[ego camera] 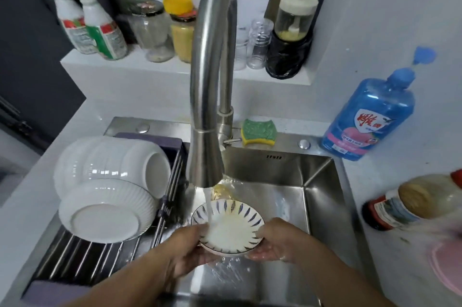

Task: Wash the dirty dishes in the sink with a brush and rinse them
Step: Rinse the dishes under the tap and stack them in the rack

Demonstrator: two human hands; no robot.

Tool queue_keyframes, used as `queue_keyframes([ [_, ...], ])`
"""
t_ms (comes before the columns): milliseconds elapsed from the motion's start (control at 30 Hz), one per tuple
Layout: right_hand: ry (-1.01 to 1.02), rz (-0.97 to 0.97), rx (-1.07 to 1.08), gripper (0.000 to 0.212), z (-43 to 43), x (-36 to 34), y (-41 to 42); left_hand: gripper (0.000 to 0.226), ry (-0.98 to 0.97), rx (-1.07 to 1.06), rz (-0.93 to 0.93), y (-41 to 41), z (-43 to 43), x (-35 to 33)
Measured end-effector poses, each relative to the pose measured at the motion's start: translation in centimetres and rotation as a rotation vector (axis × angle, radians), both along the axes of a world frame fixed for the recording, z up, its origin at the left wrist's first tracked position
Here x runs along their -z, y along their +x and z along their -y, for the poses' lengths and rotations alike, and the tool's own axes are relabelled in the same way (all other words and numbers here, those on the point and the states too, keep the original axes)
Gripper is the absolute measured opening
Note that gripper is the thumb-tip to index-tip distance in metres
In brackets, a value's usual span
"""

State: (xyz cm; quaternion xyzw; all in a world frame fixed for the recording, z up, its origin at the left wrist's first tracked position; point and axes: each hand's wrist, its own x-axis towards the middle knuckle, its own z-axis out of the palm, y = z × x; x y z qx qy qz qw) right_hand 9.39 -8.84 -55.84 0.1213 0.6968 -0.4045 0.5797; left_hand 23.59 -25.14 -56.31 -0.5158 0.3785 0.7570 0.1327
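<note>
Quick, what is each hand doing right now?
Left hand: closed on the left rim of the small patterned dish, under the running tap.
Right hand: closed on the dish's right rim.

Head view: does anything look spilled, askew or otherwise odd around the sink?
Nothing stands out. Both hands, left hand and right hand, hold the small white dish with blue dashes under the steel tap's running water; white ribbed bowls drain on the rack. One bottle with a red cap lies on its side on the right counter.
</note>
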Motion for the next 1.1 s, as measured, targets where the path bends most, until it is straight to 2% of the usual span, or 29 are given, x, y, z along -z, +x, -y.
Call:
queue_keyframes([
  [67,-0.062,-0.046,-0.027,0.022,0.8,-1.1,1.0,0.020,-0.020,-0.030,-0.023,0.8,1.0,-1.3],
  [167,-0.054,-0.223,-0.009,0.021,2.6,-1.4,2.2,0.026,-0.046,-0.111,-0.124,1.5,2.4,-3.2],
  [233,0.014,-0.506,-0.068,0.031,4.0,-1.5,3.0,0.027,-0.062,-0.152,-0.169,1.6,3.0,-4.4],
  [333,0.149,-1.036,-0.301,0.045,5.2,-2.6,4.8,0.020,-0.094,-0.179,-0.186,1.4,2.5,-5.8],
  [400,0.154,-1.185,-0.530,0.051,6.0,-3.8,6.5,0.024,-0.076,-0.199,-0.207,1.5,1.6,-6.8],
  [500,0.166,-1.123,-0.813,0.056,7.3,-5.0,8.0,0.038,-0.023,-0.191,-0.246,1.8,0.4,-7.7],
  [600,0.038,-1.030,-0.879,0.053,8.8,-6.0,8.2,0.046,0.021,-0.177,-0.270,2.1,-0.1,-8.7],
  [733,-0.253,-1.059,-0.949,0.051,8.2,-8.3,9.1,0.066,0.078,-0.181,-0.236,1.9,1.2,-9.8],
  [800,-0.317,-1.088,-1.005,0.049,6.5,-9.8,9.6,0.071,0.043,-0.173,-0.240,1.6,2.4,-10.1],
  [900,-0.151,-1.185,-1.070,0.054,4.1,-11.0,9.1,0.064,-0.053,-0.131,-0.264,1.2,3.3,-11.0],
  [1033,0.060,-1.243,-1.003,0.095,3.2,-10.4,7.2,0.055,-0.186,-0.049,-0.295,1.3,2.7,-11.8],
  [1067,0.088,-1.231,-0.984,0.096,3.3,-10.3,6.6,0.055,-0.192,-0.036,-0.304,1.4,2.2,-12.2],
  [1100,0.106,-1.213,-0.965,0.088,3.8,-9.7,6.0,0.056,-0.195,-0.027,-0.303,1.4,2.0,-12.2],
])
